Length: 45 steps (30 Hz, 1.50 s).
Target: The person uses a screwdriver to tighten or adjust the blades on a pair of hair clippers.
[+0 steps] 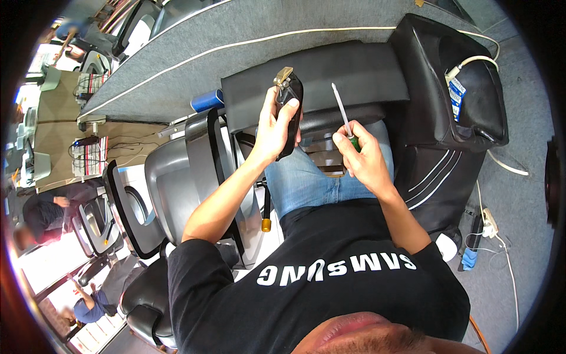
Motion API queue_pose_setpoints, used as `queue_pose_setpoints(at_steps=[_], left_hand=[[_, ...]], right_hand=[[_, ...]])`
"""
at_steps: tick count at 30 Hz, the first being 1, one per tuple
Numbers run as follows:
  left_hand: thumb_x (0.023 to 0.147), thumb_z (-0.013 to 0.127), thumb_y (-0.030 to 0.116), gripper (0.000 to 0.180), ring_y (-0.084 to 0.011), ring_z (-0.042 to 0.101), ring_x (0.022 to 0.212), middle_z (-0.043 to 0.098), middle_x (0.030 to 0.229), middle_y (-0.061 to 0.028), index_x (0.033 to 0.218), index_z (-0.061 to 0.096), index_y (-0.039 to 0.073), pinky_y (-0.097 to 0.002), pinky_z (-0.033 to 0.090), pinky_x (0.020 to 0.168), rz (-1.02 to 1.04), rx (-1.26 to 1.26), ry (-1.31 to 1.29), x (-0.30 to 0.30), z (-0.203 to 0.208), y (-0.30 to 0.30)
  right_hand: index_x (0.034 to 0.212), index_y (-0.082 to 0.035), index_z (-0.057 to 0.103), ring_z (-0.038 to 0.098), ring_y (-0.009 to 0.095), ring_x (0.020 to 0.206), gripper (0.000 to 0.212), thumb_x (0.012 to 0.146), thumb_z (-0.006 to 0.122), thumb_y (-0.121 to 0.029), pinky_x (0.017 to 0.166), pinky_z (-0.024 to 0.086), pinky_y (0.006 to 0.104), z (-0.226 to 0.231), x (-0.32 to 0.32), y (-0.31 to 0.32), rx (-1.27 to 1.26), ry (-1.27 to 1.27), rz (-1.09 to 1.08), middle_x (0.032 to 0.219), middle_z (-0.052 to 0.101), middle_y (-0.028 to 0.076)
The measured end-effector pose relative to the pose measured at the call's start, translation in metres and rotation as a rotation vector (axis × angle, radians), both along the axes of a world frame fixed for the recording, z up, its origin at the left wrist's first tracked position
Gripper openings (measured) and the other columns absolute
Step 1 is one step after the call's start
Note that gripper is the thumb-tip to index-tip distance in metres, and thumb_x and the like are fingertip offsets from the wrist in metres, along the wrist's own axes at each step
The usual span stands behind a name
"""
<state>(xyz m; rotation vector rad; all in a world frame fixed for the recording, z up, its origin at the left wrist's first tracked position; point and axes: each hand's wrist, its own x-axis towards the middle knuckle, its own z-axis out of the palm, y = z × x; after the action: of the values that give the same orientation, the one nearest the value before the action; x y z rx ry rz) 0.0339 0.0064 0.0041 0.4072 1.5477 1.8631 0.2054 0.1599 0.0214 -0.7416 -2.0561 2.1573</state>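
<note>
In my left hand (272,133) is a black hair clipper (295,88), held upright with my thumb across its front. Its blade head (283,75) is brassy metal and points away from me. My right hand (367,158) grips a screwdriver (339,104) by its green handle, which my fingers mostly cover. The bare shaft slants up and slightly left. Its tip is apart from the clipper, to the right of it. Both hands are raised above my lap, near the black padded bench (348,68).
A blue cylindrical can (207,101) lies left of the bench. On the right, a black padded seat (477,88) carries a white power strip and blue packets. White cables cross the carpet (513,194). Black salon chairs (168,183) stand at left; other people are farther off.
</note>
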Motion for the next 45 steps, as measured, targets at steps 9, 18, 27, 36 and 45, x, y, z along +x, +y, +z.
queue_pose_setpoints(at_steps=[9,18,27,36,45], left_hand=[[0.109,0.063,0.031,0.041,-0.0131,0.059,0.048,0.063,0.085,-0.0071,0.138,0.044,0.010,-0.0275,0.048,0.041,0.004,-0.029,-0.003,-0.001,-0.004,0.000],[0.108,0.068,0.032,0.041,-0.0132,0.058,0.047,0.061,0.082,-0.0054,0.135,0.047,0.010,-0.0283,0.047,0.040,0.046,-0.044,-0.004,0.000,-0.018,0.007],[0.108,0.069,0.032,0.033,-0.0123,0.057,0.045,0.061,0.079,-0.0045,0.120,0.048,0.009,-0.0278,0.046,0.039,0.075,-0.065,0.026,0.011,-0.001,0.021],[0.111,0.060,0.040,0.032,-0.0120,0.058,0.046,0.061,0.080,-0.0038,0.114,0.050,0.010,-0.0268,0.049,0.039,0.101,-0.062,0.035,0.023,0.000,0.027],[0.111,0.059,0.045,0.036,-0.0128,0.059,0.046,0.061,0.080,-0.0040,0.116,0.049,0.010,-0.0271,0.050,0.039,0.039,-0.167,-0.122,0.035,-0.014,0.024]], right_hand=[[0.121,-0.005,0.053,0.046,0.003,0.054,0.028,0.109,0.065,-0.028,0.047,0.038,0.0249,0.007,0.005,0.002,-0.053,0.014,0.012,0.071,0.049,-0.005],[0.146,-0.008,0.038,0.057,0.011,0.062,0.037,0.111,0.052,-0.011,0.048,0.049,0.0254,0.011,0.010,0.006,-0.322,0.171,-0.037,0.098,0.061,0.010],[0.155,-0.009,0.042,0.050,0.004,0.053,0.045,0.113,0.056,-0.020,0.039,0.038,0.0196,0.020,0.011,0.010,-0.339,0.112,0.077,0.089,0.060,0.004],[0.152,-0.007,0.044,0.048,0.004,0.052,0.044,0.112,0.058,-0.019,0.039,0.038,0.0211,0.028,0.012,0.015,-0.320,0.125,0.113,0.087,0.058,0.003],[0.151,-0.007,0.044,0.047,0.004,0.052,0.044,0.112,0.059,-0.022,0.040,0.038,0.0212,0.032,0.033,0.032,-0.237,0.067,0.020,0.087,0.057,0.003]])
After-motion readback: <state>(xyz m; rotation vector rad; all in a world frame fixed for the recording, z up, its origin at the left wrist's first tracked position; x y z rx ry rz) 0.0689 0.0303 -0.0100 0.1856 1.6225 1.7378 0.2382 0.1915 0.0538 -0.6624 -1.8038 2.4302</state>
